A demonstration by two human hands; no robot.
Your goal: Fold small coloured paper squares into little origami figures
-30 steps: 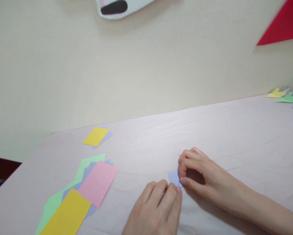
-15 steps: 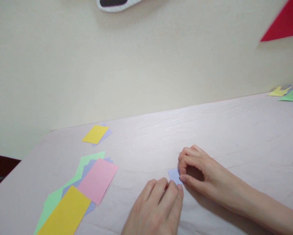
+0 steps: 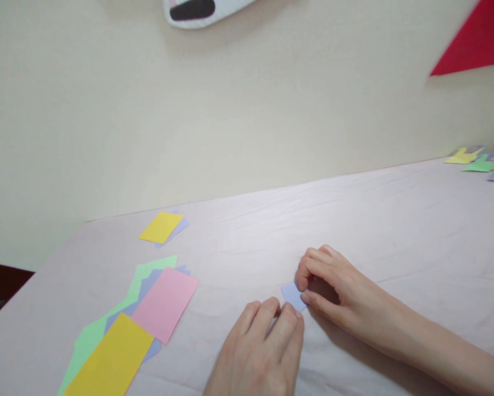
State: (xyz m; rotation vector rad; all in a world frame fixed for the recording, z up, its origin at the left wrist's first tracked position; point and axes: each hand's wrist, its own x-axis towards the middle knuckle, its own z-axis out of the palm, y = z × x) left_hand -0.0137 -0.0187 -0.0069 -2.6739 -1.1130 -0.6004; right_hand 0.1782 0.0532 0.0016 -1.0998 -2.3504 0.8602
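A small lilac piece of paper (image 3: 292, 295) lies on the pale tabletop (image 3: 395, 220), folded small. My right hand (image 3: 333, 289) comes in from the lower right with its fingers curled, thumb and fingertips pinching the paper's right edge. My left hand (image 3: 263, 346) rises from the bottom edge, knuckles up, fingertips pressing on the paper's near edge. Most of the paper is hidden under the two hands.
A fanned stack of pink (image 3: 166, 302), yellow (image 3: 110, 360), green and lilac paper sheets lies at the lower left. A small yellow sheet (image 3: 161, 226) over a lilac one sits farther back. Folded coloured paper shapes (image 3: 477, 160) lie at the far right by the wall.
Both hands have crept slightly left with the lilac paper; the fingers stay on it. The view has shifted a little.
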